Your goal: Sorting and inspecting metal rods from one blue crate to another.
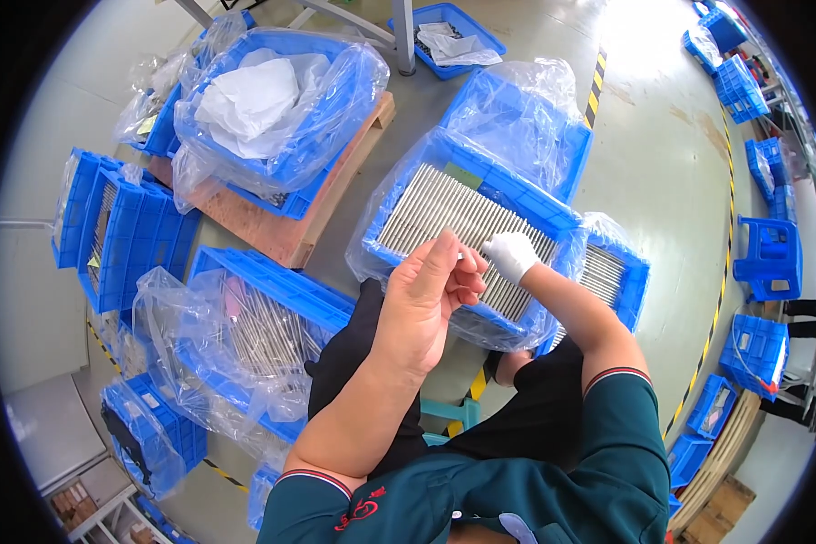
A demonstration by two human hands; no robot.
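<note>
My bare left hand (426, 295) is raised in front of the middle bin with its thumb up and its fingers curled. A small pale bit shows at its fingertips, too small to name. Just to its right, my right hand (511, 257) in a white glove hangs over the rods, its fingers drawn together toward the left hand. Whatever lies in its fingertips is hidden. Below both hands, a blue plastic bin (537, 210) lined with clear film holds many thin metal rods (444, 210) laid side by side in a row. A green piece (463, 176) lies at their far edge.
To the left, another film-lined bin (328, 304) holds loosely heaped rods (267, 331). More rods fill a bin (633, 288) at right. Behind stands a wooden pallet (272, 238) with stacked blue bins (335, 118). A blue stool (769, 258) stands far right; yellow-black tape (596, 86) marks the floor.
</note>
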